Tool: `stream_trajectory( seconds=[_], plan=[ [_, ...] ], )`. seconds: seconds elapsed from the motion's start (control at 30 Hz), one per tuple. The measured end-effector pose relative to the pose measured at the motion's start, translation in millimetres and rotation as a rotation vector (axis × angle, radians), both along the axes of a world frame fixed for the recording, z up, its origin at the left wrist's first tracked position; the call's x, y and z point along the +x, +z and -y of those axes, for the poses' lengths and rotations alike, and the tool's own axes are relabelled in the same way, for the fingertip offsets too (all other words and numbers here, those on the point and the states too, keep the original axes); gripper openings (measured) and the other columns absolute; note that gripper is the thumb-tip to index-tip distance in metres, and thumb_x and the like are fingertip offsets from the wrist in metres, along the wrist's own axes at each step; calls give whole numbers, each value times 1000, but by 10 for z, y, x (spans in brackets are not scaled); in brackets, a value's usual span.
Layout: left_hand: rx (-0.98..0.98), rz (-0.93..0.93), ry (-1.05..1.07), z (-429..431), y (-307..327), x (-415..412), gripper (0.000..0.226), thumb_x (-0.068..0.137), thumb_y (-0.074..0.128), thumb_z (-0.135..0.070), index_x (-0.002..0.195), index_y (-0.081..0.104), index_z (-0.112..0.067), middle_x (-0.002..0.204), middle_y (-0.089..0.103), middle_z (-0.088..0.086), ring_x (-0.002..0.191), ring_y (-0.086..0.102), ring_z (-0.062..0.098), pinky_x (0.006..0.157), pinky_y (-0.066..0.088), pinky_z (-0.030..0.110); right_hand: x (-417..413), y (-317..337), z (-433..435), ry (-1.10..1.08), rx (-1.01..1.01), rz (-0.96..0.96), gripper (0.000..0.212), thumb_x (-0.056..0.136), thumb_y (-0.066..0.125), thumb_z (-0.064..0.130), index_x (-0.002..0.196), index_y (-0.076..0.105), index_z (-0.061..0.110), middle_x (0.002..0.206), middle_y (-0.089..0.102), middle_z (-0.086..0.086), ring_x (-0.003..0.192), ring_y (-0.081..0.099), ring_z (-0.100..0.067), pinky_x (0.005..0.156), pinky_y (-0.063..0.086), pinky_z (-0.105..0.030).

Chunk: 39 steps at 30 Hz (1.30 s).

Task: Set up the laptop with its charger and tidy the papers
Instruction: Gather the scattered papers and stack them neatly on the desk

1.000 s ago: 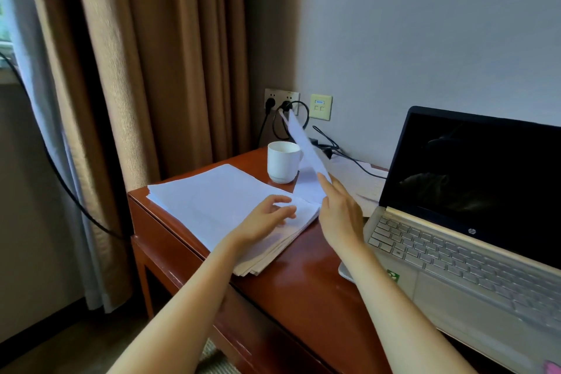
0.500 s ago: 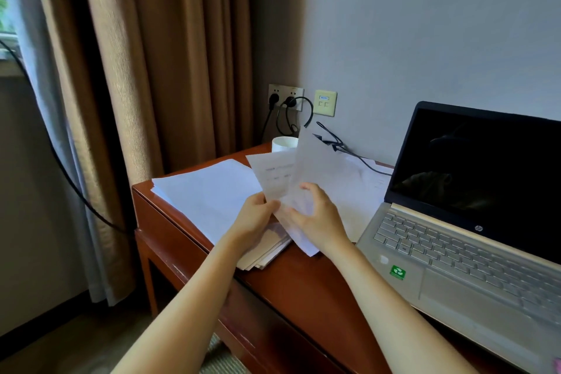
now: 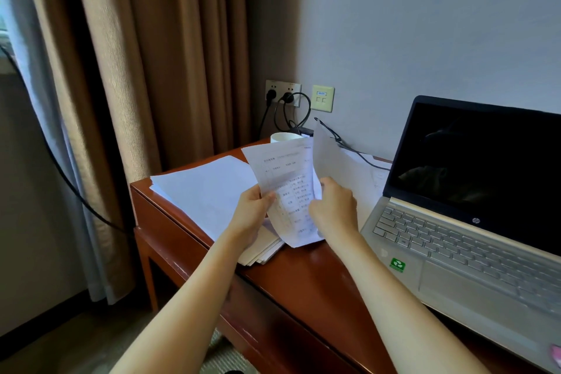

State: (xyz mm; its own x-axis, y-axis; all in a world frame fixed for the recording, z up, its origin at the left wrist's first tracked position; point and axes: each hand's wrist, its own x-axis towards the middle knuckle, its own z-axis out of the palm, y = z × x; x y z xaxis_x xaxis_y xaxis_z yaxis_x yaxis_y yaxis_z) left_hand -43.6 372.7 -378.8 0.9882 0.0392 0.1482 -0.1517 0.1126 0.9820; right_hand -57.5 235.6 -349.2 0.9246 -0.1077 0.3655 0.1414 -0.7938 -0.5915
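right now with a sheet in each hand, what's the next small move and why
Probably lay both onto the paper stack: the left hand pinches the printed sheet, the right hand a second sheet, both raised above that stack on the desk.

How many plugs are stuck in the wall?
2. The left plug and the right plug, both black, sit side by side in the socket plate on the wall behind the cup. None seem hidden.
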Motion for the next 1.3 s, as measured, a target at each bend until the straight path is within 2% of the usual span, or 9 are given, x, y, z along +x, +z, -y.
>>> stream_trajectory(
  seconds=[0.1,0.2,0.4,0.57,0.7,0.8,1.07,1.2,1.3],
  plan=[
    [29,77,100,11,8,-29,29,100,36,-6,114,57,-19,104,61,-10,93,55,2,79,45,26,0,75,2,44,372,69,24,86,51,1,109,53,7,84,50,2,81,46,-19,47,36,-5],
    [38,133,127,29,48,-94,31,101,33,-6,115,56,-22,102,60,-14,91,55,-1,68,47,12,-2,100,-98,108,731,23,31,84,51,2,112,50,14,96,55,3,88,51,-17,57,38,-14],
    [-46,170,41,38,112,-246,33,103,31,-22,108,52,-46,116,60,-14,109,54,8,92,48,30,-35,122,-201,287,953,-14,35,84,51,-5,110,51,19,96,59,5,87,57,-9,65,45,-19],
    [79,268,-119,52,234,-364,28,93,37,-38,118,39,-51,114,52,-26,107,54,1,71,54,21,-60,233,-191,407,1338,-49,39,86,51,-11,118,50,10,100,63,-3,90,63,-18,57,55,-20],
    [171,392,-72,100,263,-325,43,95,50,-10,122,40,-43,114,56,-22,103,56,-8,82,53,20,-82,261,-220,536,1477,-54,33,88,50,-8,118,49,6,111,60,-13,96,64,-26,69,58,-27],
    [184,415,144,83,312,-245,56,90,43,11,114,48,-40,111,59,-14,110,56,11,93,49,28,-57,282,-154,615,1580,-73,28,95,47,16,122,45,12,115,55,-10,97,64,-27,86,54,-39],
    [-9,385,240,-423,601,-121,44,87,43,20,95,55,-22,81,65,-6,64,65,-4,57,53,15,270,71,337,4,967,149,62,86,65,11,140,35,13,144,38,-5,134,36,-17,99,31,-24],
    [-6,404,263,-754,675,-40,47,86,44,20,93,56,-25,71,70,-18,66,65,-3,62,54,16,279,35,508,8,985,150,80,80,73,15,144,26,12,147,32,-5,136,33,-19,112,29,-33],
    [-11,399,253,-914,681,-17,48,87,45,19,96,57,-27,75,71,-18,71,66,-3,68,55,17,246,79,533,134,1050,147,62,83,68,10,135,35,11,134,45,1,127,42,-12,104,33,-28]
  ],
)
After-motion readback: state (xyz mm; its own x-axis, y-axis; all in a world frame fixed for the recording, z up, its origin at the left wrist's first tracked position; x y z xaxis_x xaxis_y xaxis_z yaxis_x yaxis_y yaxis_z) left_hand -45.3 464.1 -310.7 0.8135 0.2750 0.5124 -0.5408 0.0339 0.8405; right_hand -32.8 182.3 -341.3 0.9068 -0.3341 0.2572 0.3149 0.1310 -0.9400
